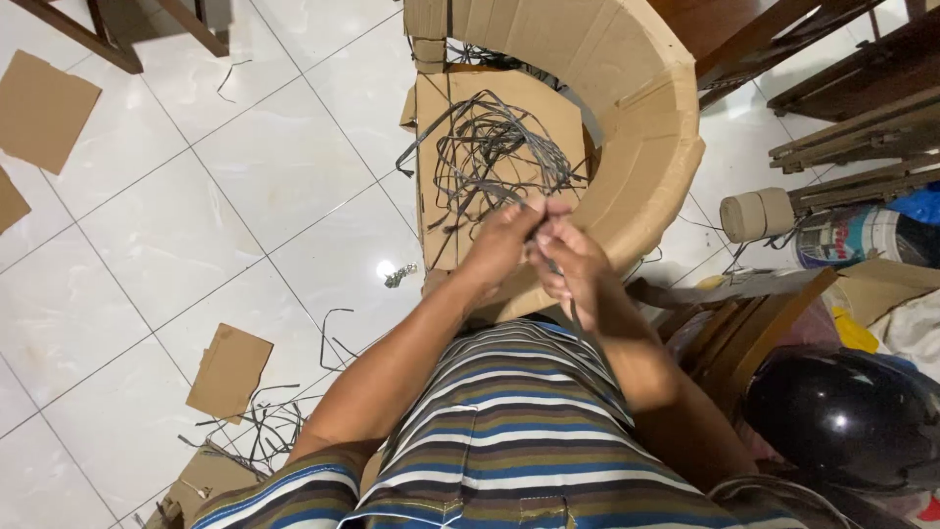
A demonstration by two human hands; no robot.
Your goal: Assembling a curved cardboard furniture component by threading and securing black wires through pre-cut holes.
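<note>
Striped shirt: nearest the camera, worn by the person, both forearms reaching forward over it.

Left hand: fingers curled closed, pinching a grey strip where it leaves the tangle.

Right hand: closed likewise on the same grey strip, whose loose end trails down toward the shirt. The two hands touch at the fingertips.

Handling note: the strip is thin and looks springy; a short grip close to the working point, with one hand anchoring while the other draws, should keep it from kinking or dragging neighbouring strips.

Tangle of grey strips: just beyond the hands, lying on a flat cardboard sheet.

Curved cardboard panel: arcs around the tangle's right side.

Cardboard offcuts and more grey strips: on the white tiled floor, left.

Black helmet and paper roll: right.
</note>
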